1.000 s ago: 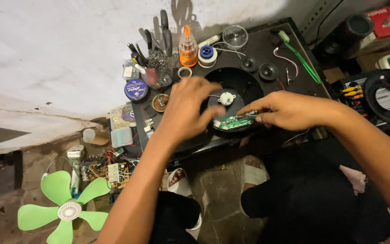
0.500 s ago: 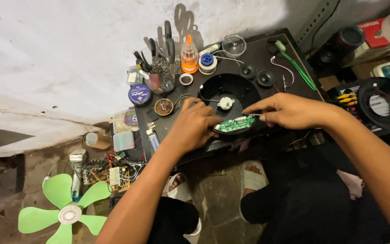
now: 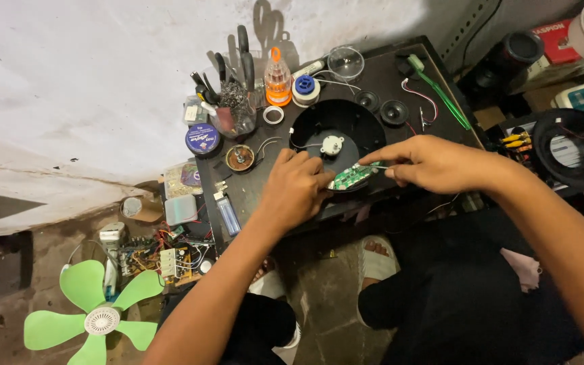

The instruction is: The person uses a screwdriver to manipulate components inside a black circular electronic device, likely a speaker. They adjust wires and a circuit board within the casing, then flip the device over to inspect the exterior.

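At the front edge of the black bench, about 6 o'clock from the round black housing, lies the green circuit board.

Item: left hand. I see it knuckles-up at the board's 9 o'clock end, fingers curled and touching that end; whether they pinch it or only steady it I cannot tell.

Item: right hand. Thumb and forefinger closed on a thin pale tool (too small to name), tip over the board's 2 o'clock corner.

Item: small white motor, at the housing's centre, 12 o'clock of the board, wires trailing.

Item: tool jar, orange bottle, solder spool, at 10 to 11 o'clock.

Item: green fan blade, on the floor, 8 o'clock, well apart.

Judgement: I read the step as working a point on the held board; the next move calls for a still left hand and a fine, light touch at the tip.
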